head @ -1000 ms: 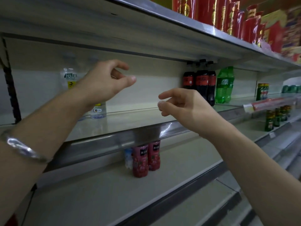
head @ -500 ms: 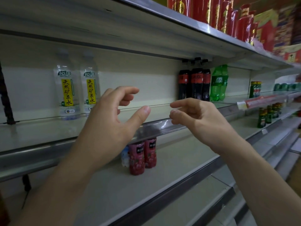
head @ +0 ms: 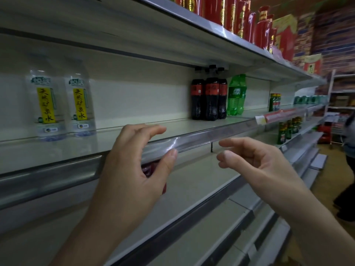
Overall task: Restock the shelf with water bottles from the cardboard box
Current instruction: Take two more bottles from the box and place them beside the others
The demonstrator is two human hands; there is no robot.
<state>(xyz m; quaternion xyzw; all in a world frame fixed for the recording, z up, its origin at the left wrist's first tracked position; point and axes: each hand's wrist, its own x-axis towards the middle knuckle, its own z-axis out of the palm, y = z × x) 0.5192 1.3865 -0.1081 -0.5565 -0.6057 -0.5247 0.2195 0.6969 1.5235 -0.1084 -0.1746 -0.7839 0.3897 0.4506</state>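
- Steel-edged shelf runs just beyond the fingertips, mostly bare.
- Left hand and right hand hang before its rim, fingers loosely curled apart, holding nothing.
- Two water bottles stand upright up-left of the left fingers, well back.
- Likely heavy, thin-walled, slick plastic: grip mid-body at the label.
- Box: not in view.

water bottles left on shelf, cola bottles right
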